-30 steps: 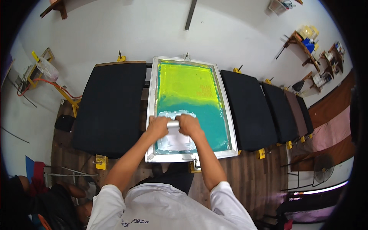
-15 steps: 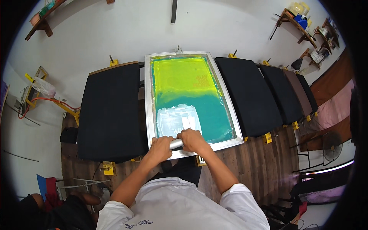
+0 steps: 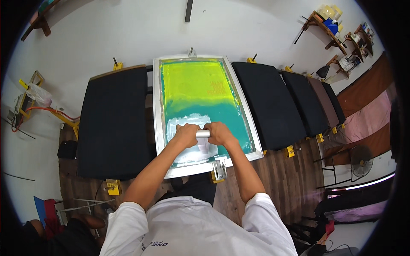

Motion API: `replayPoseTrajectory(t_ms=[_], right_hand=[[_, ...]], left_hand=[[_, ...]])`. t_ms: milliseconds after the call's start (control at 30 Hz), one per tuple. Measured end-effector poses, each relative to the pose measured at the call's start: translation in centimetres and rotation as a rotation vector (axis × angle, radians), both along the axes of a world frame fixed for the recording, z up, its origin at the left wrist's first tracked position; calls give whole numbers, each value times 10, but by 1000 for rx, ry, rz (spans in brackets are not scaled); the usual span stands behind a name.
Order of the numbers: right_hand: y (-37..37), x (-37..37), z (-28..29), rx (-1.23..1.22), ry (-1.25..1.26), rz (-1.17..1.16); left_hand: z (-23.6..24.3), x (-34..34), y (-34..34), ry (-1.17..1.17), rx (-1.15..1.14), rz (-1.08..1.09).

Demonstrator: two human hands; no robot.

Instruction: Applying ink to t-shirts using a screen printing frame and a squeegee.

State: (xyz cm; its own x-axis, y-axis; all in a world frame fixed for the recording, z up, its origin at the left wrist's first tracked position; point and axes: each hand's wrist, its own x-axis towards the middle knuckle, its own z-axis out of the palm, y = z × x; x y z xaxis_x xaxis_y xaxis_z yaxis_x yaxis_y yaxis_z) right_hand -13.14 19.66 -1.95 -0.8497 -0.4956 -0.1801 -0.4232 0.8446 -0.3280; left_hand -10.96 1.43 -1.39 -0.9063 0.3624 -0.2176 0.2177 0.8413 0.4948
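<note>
My left hand [image 3: 185, 135] and my right hand [image 3: 218, 133] both grip the silver bar of a squeegee [image 3: 203, 133], one near each end. It sits over a patch of white ink [image 3: 196, 154] on the lower part of a screen [image 3: 194, 81], whose surface is yellow-green above and teal below. The squeegee's blade is mostly hidden by my hands and the bar. The screen has an aluminium frame [image 3: 157, 106], with a metal clamp [image 3: 219, 170] at its near edge, right of my hands.
Black padded boards [image 3: 112, 119] flank the screen, several on the right [image 3: 269, 106]. Yellow brackets [image 3: 290, 150] stick out below. A fan [image 3: 361, 162] stands right, wall shelves [image 3: 324, 25] hang upper right, and a person in dark clothing [image 3: 64, 239] is at lower left.
Half a second ago my hands and the squeegee were at the screen's near edge. They are now farther forward, over the white ink, much as a second ago. The view has shifted slightly.
</note>
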Motion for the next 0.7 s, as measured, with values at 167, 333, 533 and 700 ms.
replayPoseTrajectory(t_ms=[167,333,533,700], right_hand=[[4,60,10,-153,-2,4],[2,59,21,-108,-90,69],[-47,7,40,19,-84,1],[-32,58,-6,-97,130,38]], left_hand=[[-2,53,2,-25,-2,-62],[17,51,-5,-185,-41,-82],[9,12,-37,-19,-23,40],[-15,74,-28,235,110,87]])
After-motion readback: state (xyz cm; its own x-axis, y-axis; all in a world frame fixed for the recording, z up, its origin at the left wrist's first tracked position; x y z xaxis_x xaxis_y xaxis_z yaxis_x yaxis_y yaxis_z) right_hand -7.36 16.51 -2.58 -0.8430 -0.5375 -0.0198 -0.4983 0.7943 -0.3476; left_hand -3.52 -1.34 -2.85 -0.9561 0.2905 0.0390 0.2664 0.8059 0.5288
